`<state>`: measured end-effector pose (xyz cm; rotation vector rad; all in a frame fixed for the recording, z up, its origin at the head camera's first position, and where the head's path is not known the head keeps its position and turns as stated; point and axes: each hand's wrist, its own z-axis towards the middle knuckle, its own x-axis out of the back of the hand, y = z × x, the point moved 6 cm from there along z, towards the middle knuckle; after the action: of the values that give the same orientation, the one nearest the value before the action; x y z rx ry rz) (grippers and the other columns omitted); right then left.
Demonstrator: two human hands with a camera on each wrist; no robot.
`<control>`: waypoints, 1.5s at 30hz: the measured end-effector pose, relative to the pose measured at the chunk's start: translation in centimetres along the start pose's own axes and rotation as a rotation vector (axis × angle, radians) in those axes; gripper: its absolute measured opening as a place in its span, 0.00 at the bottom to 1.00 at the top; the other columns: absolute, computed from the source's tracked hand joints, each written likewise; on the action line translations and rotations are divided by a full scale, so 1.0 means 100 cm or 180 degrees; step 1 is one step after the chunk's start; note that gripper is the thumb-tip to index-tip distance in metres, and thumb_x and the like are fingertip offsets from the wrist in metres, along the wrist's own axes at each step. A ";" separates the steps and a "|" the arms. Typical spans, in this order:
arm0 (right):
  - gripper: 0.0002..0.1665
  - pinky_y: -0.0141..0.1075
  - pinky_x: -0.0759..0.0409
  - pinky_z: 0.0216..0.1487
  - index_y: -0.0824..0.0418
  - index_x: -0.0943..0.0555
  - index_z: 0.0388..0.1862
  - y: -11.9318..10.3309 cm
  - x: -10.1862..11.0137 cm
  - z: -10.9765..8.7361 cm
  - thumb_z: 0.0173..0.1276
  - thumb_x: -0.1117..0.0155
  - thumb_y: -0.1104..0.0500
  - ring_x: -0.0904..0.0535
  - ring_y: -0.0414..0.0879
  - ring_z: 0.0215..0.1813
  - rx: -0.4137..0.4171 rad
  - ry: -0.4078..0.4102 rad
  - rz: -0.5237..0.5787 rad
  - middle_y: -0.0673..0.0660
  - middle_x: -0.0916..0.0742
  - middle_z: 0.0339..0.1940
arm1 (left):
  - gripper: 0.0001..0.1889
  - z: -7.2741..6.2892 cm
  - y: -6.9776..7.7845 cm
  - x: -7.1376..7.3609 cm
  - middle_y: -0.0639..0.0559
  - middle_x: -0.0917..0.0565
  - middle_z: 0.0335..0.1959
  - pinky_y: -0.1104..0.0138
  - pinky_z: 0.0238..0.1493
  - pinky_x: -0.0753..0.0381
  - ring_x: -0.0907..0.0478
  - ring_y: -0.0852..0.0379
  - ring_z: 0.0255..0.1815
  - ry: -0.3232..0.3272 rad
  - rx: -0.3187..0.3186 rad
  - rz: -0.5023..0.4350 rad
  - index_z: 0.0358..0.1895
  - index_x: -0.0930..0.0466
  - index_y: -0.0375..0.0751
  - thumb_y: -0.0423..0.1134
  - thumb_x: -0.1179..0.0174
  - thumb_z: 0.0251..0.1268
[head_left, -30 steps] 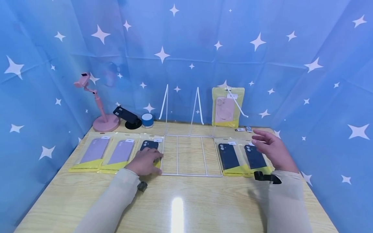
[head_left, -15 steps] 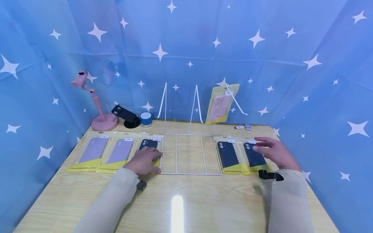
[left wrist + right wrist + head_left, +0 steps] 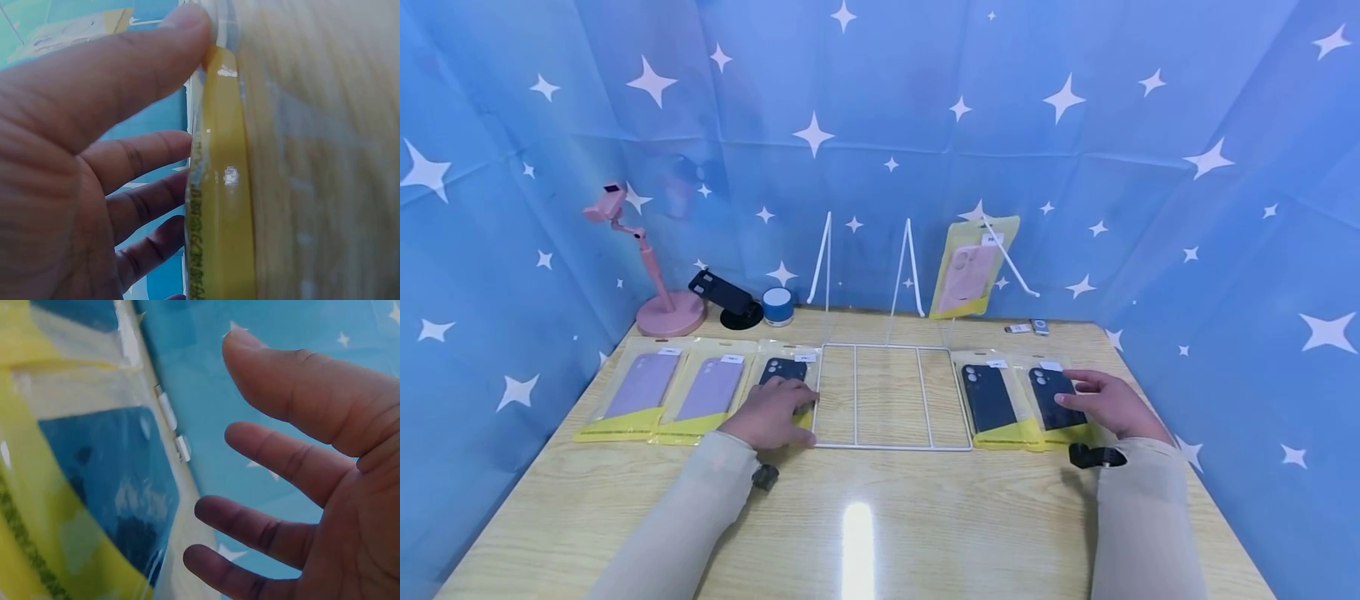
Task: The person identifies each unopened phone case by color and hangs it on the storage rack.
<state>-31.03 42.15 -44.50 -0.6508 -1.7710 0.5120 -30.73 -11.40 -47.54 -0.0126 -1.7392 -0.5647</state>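
Note:
My left hand (image 3: 770, 414) rests on a bagged dark phone case (image 3: 784, 369), fingers spread, beside the left edge of a white wire rack (image 3: 895, 448). In the left wrist view, the thumb and fingertips reach the bag's yellow end (image 3: 225, 162). My right hand (image 3: 1112, 406), fingers apart, hovers by the rightmost bagged dark phone case (image 3: 1051, 400); the right wrist view shows nothing between its fingers. Another bagged dark phone case (image 3: 988, 398) lies between that one and the rack. A bagged pink phone case (image 3: 967, 275) hangs tilted on the rack's right hook.
Two bagged purple phone cases (image 3: 642, 385) lie at left. Behind them stand a pink stand (image 3: 672, 313), a black phone case on a holder (image 3: 722, 292) and a blue-and-white cylinder (image 3: 777, 307). Two small USB-stick-like items (image 3: 1018, 328) lie at the back right. A starred curtain surrounds the table.
My right hand has come down toward the rightmost bagged case. The hanging pink case's bag has swung from nearly straight to tilted. My left hand stays in place.

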 end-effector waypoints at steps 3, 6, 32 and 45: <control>0.58 0.70 0.30 0.71 0.61 0.43 0.86 0.008 -0.002 0.004 0.71 0.30 0.34 0.44 0.80 0.79 -0.0069 -0.0054 0.0048 0.81 0.42 0.81 | 0.38 0.000 0.000 -0.001 0.45 0.25 0.75 0.41 0.77 0.36 0.33 0.41 0.75 0.0013 -0.0019 0.0009 0.73 0.21 0.50 0.54 0.21 0.58; 0.61 0.71 0.31 0.71 0.62 0.44 0.86 0.013 -0.005 0.008 0.69 0.28 0.34 0.45 0.81 0.79 -0.0120 -0.0116 0.0061 0.83 0.44 0.81 | 0.39 0.000 0.000 -0.001 0.46 0.25 0.75 0.41 0.77 0.36 0.33 0.41 0.76 0.0008 -0.0007 0.0006 0.73 0.21 0.50 0.55 0.22 0.58; 0.83 0.70 0.29 0.67 0.69 0.66 0.86 0.018 -0.019 0.017 0.58 0.19 0.35 0.35 0.80 0.69 -0.0469 -0.0058 -0.0334 0.87 0.44 0.77 | 0.38 0.000 0.000 -0.001 0.46 0.25 0.76 0.41 0.77 0.36 0.33 0.42 0.76 0.0013 0.0006 -0.0037 0.73 0.21 0.52 0.54 0.21 0.58; 0.55 0.57 0.21 0.51 0.68 0.51 0.86 0.013 -0.003 0.010 0.70 0.33 0.56 0.27 0.71 0.58 -0.0250 0.0050 -0.0415 0.87 0.42 0.77 | 0.39 0.002 0.000 -0.001 0.48 0.26 0.76 0.43 0.78 0.36 0.33 0.43 0.76 -0.0014 0.0071 -0.0042 0.73 0.21 0.53 0.55 0.21 0.57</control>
<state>-31.69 42.93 -45.77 -0.5874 -1.8122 0.3491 -30.88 -11.32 -47.65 0.0133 -1.7510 -0.5554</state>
